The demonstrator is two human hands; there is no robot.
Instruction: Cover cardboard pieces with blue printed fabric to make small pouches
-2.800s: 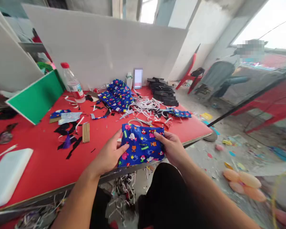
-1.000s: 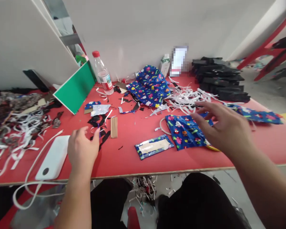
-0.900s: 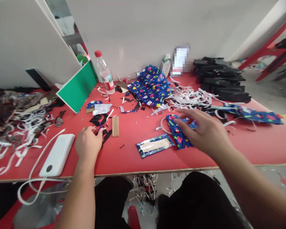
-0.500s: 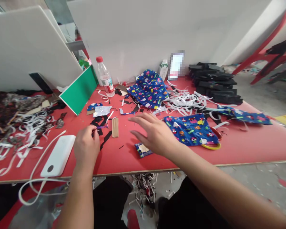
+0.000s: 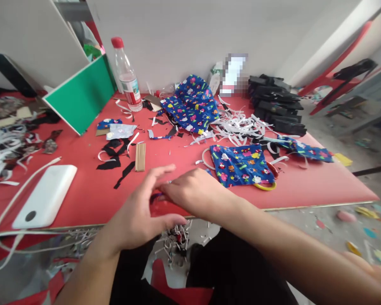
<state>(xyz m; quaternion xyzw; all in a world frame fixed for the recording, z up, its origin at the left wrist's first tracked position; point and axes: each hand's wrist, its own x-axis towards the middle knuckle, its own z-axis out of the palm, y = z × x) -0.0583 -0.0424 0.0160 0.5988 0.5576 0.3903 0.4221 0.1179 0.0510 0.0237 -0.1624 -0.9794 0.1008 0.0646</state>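
My left hand (image 5: 139,214) and my right hand (image 5: 195,192) meet at the front edge of the red table (image 5: 92,192). The left hand's fingers are spread and cupped around the right hand's fingertips. A tiny purple scrap (image 5: 158,195) shows between them; I cannot tell which hand grips it. The right hand covers the spot where a small blue-edged piece lay. A blue cartoon-print fabric piece (image 5: 238,165) lies just right of the hands, on top of scissors with a yellow handle (image 5: 266,187).
A white power bank (image 5: 46,195) with its cable lies at the left. A cardboard strip (image 5: 140,156) and black scraps (image 5: 114,154) lie mid-table. Further back are a water bottle (image 5: 127,80), a green board (image 5: 79,99), a print fabric pile (image 5: 190,103), white strips (image 5: 238,125) and stacked black pieces (image 5: 276,110).
The print fabric piece went from both hands onto the table. My left hand picked at the scraps, then came back to the front edge. My right hand swept left to meet it.
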